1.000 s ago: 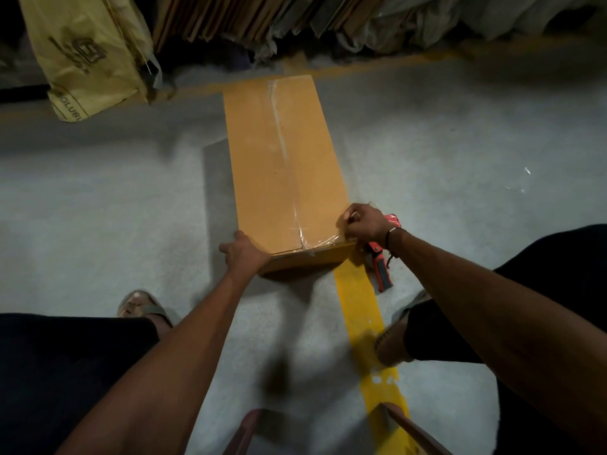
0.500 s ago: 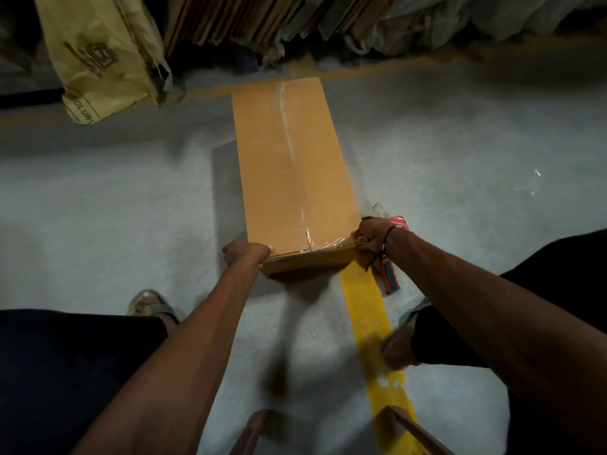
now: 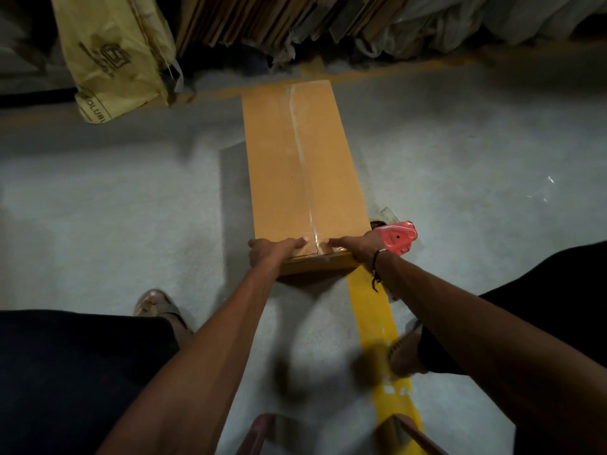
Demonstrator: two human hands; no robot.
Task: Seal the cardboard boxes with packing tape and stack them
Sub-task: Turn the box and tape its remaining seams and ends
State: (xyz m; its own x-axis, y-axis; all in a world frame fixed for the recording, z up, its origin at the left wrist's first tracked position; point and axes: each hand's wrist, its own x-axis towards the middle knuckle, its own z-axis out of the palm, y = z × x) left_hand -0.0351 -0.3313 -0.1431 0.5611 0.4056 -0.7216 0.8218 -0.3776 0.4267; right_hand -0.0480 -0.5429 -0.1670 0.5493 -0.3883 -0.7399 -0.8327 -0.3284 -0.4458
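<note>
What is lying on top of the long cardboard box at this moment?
A strip of clear tape runs along the seam of the cardboard box. At the near end, the left hand and right hand press on it. Its contents are hidden.

The yellow sack (image 3: 111, 54) carries dark print, its lower edge reading partly "OLUBI"; the logo above is illegible.

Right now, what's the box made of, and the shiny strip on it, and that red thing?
The box looks like cardboard: matte tan-brown, with a flap seam down the middle. The strip seems to be clear plastic tape, glossy and see-through, catching the light. The red thing is probably a hard plastic tape dispenser, smooth and brightly coloured; any metal parts can't be told from here.
</note>
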